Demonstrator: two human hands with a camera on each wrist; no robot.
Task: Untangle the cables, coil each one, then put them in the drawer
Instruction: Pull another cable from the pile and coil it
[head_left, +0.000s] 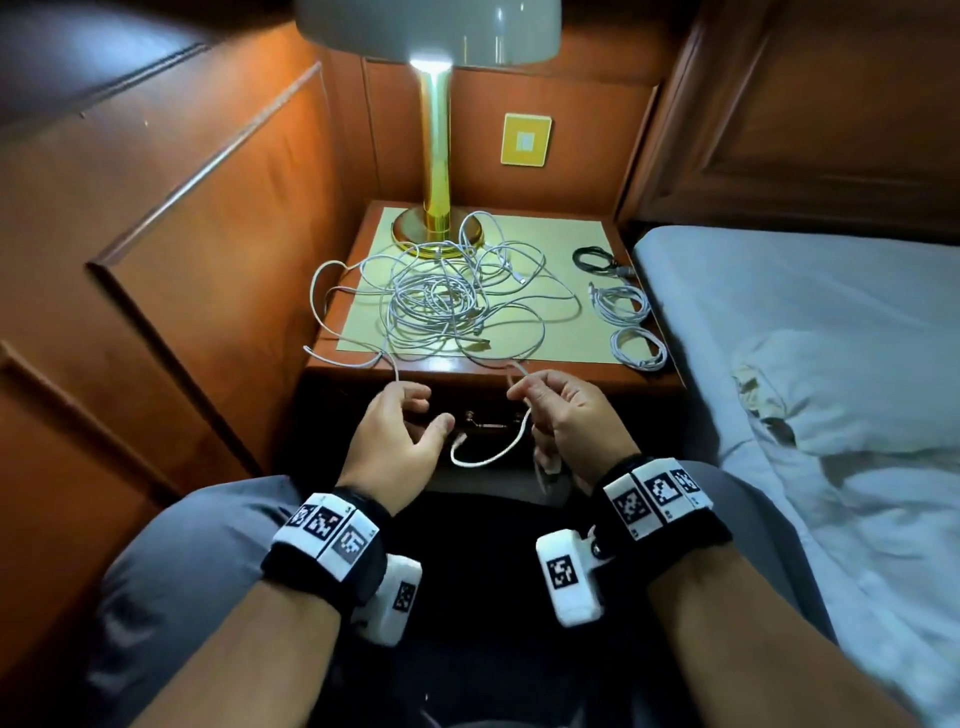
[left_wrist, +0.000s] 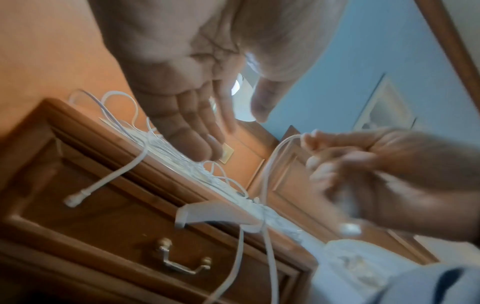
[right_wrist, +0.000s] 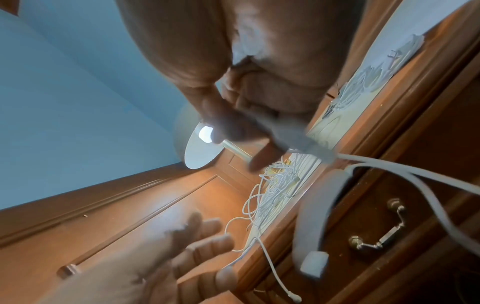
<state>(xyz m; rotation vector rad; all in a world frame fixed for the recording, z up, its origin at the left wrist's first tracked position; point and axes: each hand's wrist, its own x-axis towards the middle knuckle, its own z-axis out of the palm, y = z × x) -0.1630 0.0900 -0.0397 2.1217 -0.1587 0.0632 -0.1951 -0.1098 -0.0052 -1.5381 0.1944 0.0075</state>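
A tangle of white cables (head_left: 441, 304) lies on the nightstand top (head_left: 566, 241), in front of the lamp base. My right hand (head_left: 519, 389) hovers before the front edge and pinches one white cable (head_left: 498, 456), whose loose loop and plug hang down over the drawer front. My left hand (head_left: 430, 408) is beside it, palm up, fingers relaxed and holding nothing; another strand drops off the edge just by its fingertips. The left wrist view shows the open left hand (left_wrist: 233, 131) above the tangle (left_wrist: 166, 148). The drawer (left_wrist: 103, 216) is closed, with a brass handle (head_left: 488, 421).
Three coiled cables lie along the right side of the top: a black coil (head_left: 597, 258) and two white coils (head_left: 621, 301) (head_left: 639, 348). A brass lamp (head_left: 435, 156) stands at the back. Wood panelling closes the left; a bed (head_left: 805, 322) lies right.
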